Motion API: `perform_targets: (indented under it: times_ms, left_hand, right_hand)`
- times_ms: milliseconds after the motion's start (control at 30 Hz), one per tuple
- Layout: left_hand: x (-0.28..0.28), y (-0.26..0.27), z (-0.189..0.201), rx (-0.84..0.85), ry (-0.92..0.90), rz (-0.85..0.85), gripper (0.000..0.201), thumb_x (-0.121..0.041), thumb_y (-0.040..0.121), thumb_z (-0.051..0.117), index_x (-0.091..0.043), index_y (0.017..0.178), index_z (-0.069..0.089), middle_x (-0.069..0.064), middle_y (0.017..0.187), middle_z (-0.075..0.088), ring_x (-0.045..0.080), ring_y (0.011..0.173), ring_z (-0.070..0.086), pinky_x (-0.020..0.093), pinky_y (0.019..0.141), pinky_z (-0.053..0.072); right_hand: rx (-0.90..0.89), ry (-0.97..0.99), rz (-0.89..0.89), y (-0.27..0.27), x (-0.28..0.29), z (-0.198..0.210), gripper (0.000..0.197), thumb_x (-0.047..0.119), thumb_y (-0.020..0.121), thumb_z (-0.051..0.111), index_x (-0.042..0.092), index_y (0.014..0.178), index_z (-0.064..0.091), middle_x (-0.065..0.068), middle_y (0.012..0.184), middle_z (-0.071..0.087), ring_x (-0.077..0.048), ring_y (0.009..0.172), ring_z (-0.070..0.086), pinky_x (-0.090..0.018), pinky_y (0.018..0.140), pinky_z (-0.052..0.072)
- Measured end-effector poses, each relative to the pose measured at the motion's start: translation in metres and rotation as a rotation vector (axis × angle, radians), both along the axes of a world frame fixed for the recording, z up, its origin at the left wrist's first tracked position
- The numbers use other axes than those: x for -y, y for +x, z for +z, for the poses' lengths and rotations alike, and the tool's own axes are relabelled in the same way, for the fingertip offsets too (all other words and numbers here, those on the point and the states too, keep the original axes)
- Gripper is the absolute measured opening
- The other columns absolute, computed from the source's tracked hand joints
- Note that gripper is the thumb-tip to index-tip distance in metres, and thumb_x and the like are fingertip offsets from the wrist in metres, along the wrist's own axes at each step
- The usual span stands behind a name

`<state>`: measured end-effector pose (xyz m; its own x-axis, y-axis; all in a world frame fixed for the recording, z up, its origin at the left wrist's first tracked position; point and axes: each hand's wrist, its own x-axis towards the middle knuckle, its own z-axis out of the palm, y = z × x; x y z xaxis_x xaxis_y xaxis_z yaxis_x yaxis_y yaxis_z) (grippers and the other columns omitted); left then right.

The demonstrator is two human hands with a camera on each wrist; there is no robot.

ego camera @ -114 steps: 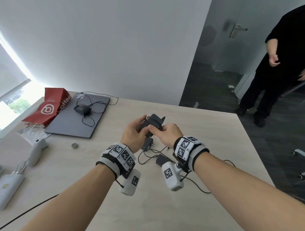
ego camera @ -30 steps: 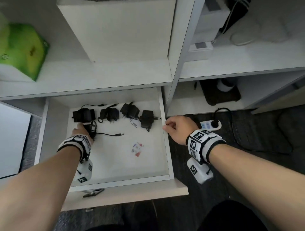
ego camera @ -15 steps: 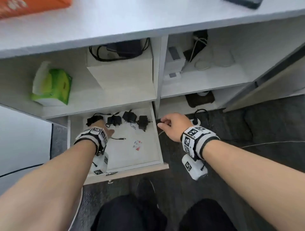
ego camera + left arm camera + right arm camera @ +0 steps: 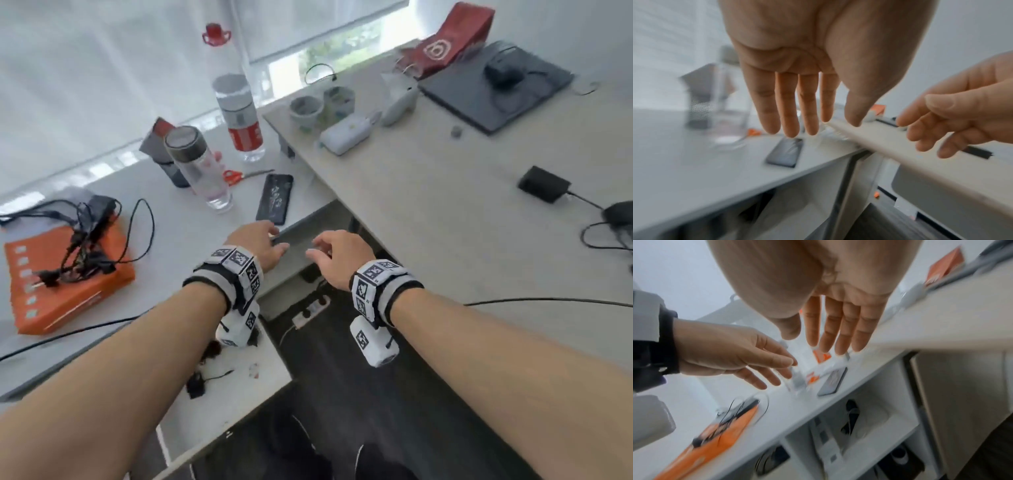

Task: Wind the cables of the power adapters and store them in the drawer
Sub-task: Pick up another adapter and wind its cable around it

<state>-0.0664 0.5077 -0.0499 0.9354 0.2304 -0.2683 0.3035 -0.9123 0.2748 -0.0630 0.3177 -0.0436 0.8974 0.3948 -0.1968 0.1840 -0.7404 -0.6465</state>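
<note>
Both hands, the left hand and the right hand, hang with loose fingers over the gap between the two surfaces. Ahead of the left lie a phone, scissors and two bottles. On the beige surface, the stretch leading to the adapter is bare. The drawer stands open below the left forearm.
</note>
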Motion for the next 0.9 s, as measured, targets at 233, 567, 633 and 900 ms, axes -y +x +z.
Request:
perform_targets:
  times_ms: [233, 567, 633, 900]
  left_hand:
    - [0.143, 0.064, 0.128, 0.213, -0.098, -0.284, 0.039, -0.048, 0.085, 0.060, -0.028, 0.118, 0.059, -0.009, 0.107, 0.067, 0.016, 0.098, 0.063, 0.032, 0.088, 0.049]
    - [0.354, 0.080, 0.147, 0.217, -0.421, -0.722, 0.027, -0.040, 0.085, 0.063, -0.030, 0.111, 0.063, -0.014, 0.093, 0.068, 0.010, 0.085, 0.065, 0.028, 0.084, 0.051]
    - [0.387, 0.069, 0.136, 0.185, -0.471, -0.806, 0.028, -0.038, 0.085, 0.065, -0.028, 0.111, 0.064, -0.014, 0.091, 0.066, 0.010, 0.085, 0.065, 0.030, 0.084, 0.052]
    - [0.503, 0.055, 0.074, -0.015, -0.153, -1.103, 0.070, -0.036, 0.084, 0.067, -0.029, 0.143, 0.030, 0.006, 0.140, 0.040, 0.024, 0.120, 0.050, 0.037, 0.099, 0.044]
  right_hand:
    - [0.110, 0.067, -0.391, 0.020, 0.127, 0.113, 0.025, 0.036, 0.089, 0.059, 0.022, 0.108, 0.068, 0.001, 0.102, 0.070, -0.019, 0.095, 0.064, -0.029, 0.086, 0.049]
    - [0.302, 0.022, -0.911, -0.043, 0.301, 0.146, 0.019, 0.027, 0.090, 0.057, 0.021, 0.105, 0.067, 0.003, 0.102, 0.065, -0.014, 0.091, 0.060, -0.029, 0.084, 0.049]
    - [0.308, 0.014, -0.983, -0.064, 0.325, 0.139, 0.017, 0.024, 0.090, 0.058, 0.019, 0.103, 0.068, 0.002, 0.101, 0.065, -0.014, 0.090, 0.060, -0.029, 0.083, 0.049]
    - [0.214, -0.059, -1.094, -0.109, 0.410, 0.093, 0.017, 0.023, 0.090, 0.057, 0.020, 0.104, 0.067, 0.006, 0.103, 0.062, -0.011, 0.093, 0.058, -0.020, 0.077, 0.040]
